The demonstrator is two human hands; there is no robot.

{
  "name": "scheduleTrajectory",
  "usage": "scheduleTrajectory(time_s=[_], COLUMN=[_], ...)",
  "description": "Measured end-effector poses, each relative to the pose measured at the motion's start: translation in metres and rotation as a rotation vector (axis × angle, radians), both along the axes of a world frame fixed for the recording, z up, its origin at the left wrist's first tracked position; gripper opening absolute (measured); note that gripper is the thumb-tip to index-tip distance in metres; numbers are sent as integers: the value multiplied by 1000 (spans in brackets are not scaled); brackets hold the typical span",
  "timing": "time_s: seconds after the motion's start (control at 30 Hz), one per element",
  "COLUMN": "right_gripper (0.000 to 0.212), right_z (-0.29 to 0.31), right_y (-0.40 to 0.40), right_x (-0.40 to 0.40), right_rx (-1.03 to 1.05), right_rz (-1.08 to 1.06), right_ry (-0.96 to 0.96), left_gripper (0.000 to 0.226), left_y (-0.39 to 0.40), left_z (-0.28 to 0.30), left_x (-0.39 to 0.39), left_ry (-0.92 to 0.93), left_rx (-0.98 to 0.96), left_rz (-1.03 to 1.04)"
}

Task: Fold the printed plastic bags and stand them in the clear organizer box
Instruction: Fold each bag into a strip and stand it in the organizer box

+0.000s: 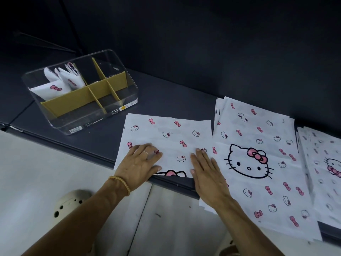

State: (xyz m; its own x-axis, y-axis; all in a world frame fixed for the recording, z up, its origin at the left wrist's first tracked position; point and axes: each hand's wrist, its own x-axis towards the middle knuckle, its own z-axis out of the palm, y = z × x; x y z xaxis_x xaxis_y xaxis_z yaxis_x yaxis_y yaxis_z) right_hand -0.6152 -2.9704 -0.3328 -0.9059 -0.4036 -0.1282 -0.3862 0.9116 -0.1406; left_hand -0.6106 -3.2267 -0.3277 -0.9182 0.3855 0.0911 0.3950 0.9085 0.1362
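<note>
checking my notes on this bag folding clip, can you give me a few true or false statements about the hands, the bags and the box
1. Both hands lie flat on the bag being folded. True: the left hand and right hand press the folded bag with straight fingers.
2. The clear box holds no bags yet. False: a few folded bags already stand in its back left compartment.
3. The box has brown dividers inside. True.
4. The pile of unfolded bags lies left of the hands. False: it lies to their right.
5. The left wrist wears a beaded bracelet. True.
</note>
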Motion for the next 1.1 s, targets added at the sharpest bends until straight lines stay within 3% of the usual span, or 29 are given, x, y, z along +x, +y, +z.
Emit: scheduleTrajectory(time_s=[0.07, 0.2, 0.37, 0.47, 0.6, 0.8, 0.87, 0.97, 1.1], right_gripper=[46, 36, 4, 19, 26, 10, 8, 24, 20], right_z=[7, 15, 21, 31, 49, 51, 44, 36, 28], right_y=[-1, -9, -13, -15, -5, 12, 9, -1, -14], right_x=[3, 7, -4, -19, -39, -61, -65, -69, -71], right_rx=[-34, -122, -152, -170, -268, -668, -620, -473, -306], right_rz=[-13, 76, 142, 82, -114, -506, -559, -598, -570], right_ry=[41, 56, 126, -12, -194, -527, -507, -403, -289], left_gripper=[39, 59, 58, 38, 30, 12, 2, 2, 5], left_y=[3, 2, -1, -2, -17, -46, -59, -72, -64], left_z=[1, 5, 12, 24, 39, 48, 42, 29, 14], left_x=[7, 15, 16, 12, -5, -14, -11, -7, -16], left_ry=[14, -94, -162, -101, -246, -459, -496, -507, -407], left_rx=[30, -23, 89, 143, 68, 439, 597, 759, 724], left_rz=[10, 16, 51, 57, 205, 359, 510, 750, 918])
